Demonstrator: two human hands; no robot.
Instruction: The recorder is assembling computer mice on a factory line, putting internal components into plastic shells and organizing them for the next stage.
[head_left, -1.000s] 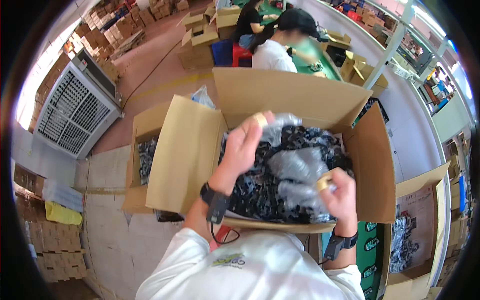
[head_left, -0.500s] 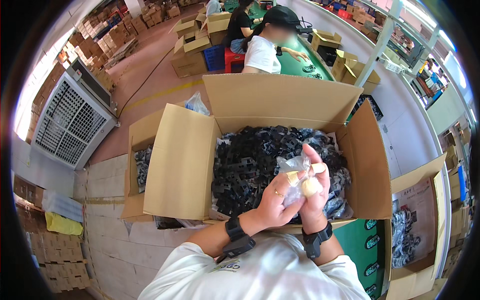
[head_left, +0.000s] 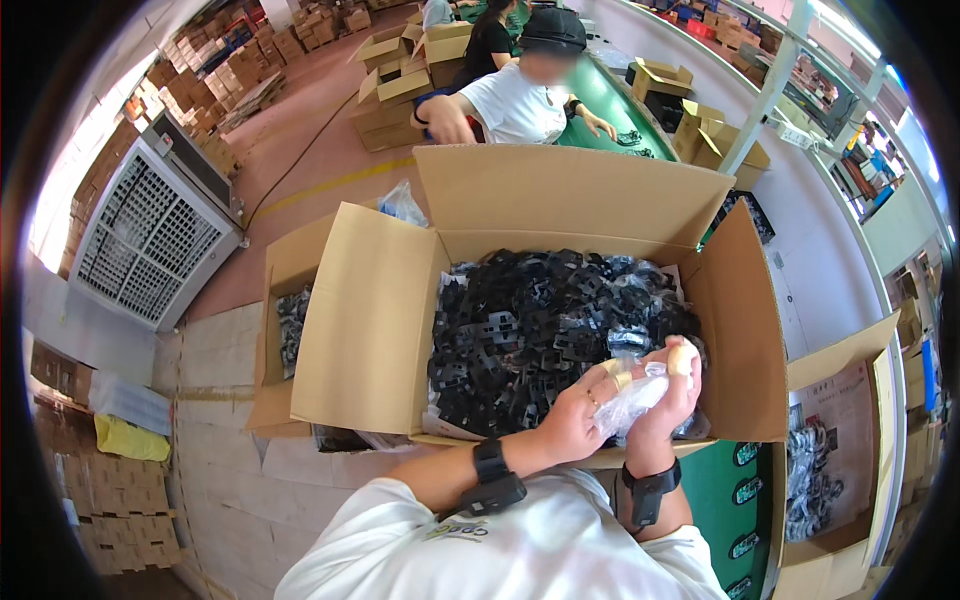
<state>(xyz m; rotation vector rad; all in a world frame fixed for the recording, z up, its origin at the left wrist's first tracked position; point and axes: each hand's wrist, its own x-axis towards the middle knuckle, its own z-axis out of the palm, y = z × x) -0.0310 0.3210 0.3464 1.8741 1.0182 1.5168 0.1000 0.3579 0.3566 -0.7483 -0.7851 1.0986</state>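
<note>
A big open cardboard box (head_left: 375, 320) stands right in front of me, filled with several small black plastic parts (head_left: 530, 330). My left hand (head_left: 578, 412) and my right hand (head_left: 672, 392) meet over the box's near right corner. Together they grip a crumpled clear plastic bag (head_left: 632, 398), bunched between the fingers. Tape wraps some fingertips on both hands. Each wrist carries a black band.
A second open box (head_left: 285, 330) with black parts sits to the left, another carton (head_left: 835, 440) to the right. A green belt (head_left: 600, 95) runs beyond the box, where a person in a white shirt (head_left: 515, 100) sits. A large floor fan (head_left: 145, 240) stands at left.
The bag was spread wide over the box a second ago. Both hands have since come together and crumpled it, drifting down toward the box's near right corner.
</note>
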